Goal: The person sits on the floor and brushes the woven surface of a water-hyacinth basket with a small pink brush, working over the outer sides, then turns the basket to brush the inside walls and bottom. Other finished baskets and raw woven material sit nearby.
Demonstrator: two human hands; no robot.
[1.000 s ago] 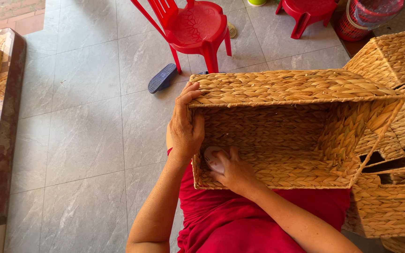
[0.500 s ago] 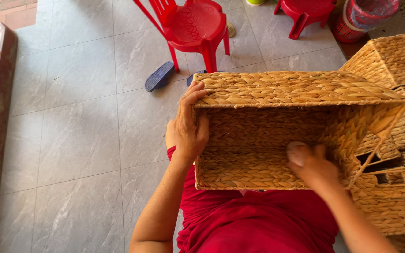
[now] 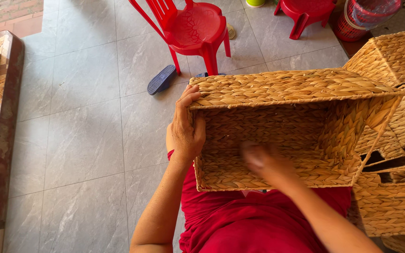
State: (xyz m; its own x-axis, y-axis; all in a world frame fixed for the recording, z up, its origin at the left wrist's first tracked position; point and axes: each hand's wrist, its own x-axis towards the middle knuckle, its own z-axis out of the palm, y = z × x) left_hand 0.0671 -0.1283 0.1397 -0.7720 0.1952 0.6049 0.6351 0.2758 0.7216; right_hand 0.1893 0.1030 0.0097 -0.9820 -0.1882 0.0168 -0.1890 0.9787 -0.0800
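I hold a woven basket (image 3: 287,126) on my lap, tipped on its side so the open mouth faces up toward me. My left hand (image 3: 186,129) is closed around its left edge, fingers curled over the rim and thumb on the outer wall. My right hand (image 3: 258,159) is down inside the opening, against the lower inner wall; it is blurred, so I cannot tell how far its fingers are spread or whether they pinch anything.

The basket's long axis runs left to right across my knees, and its bottom points away from me toward the red chair (image 3: 193,28). More woven baskets (image 3: 394,140) are stacked just beside its right end, touching it or nearly so.

I judge the main risk to be the basket rolling off my lap: only one hand grips it, at one end, so a hard push from inside could swing the far end against the stack or tip it onto the tiled floor (image 3: 85,136). The braided fibre could also snag or scrape my fingers.
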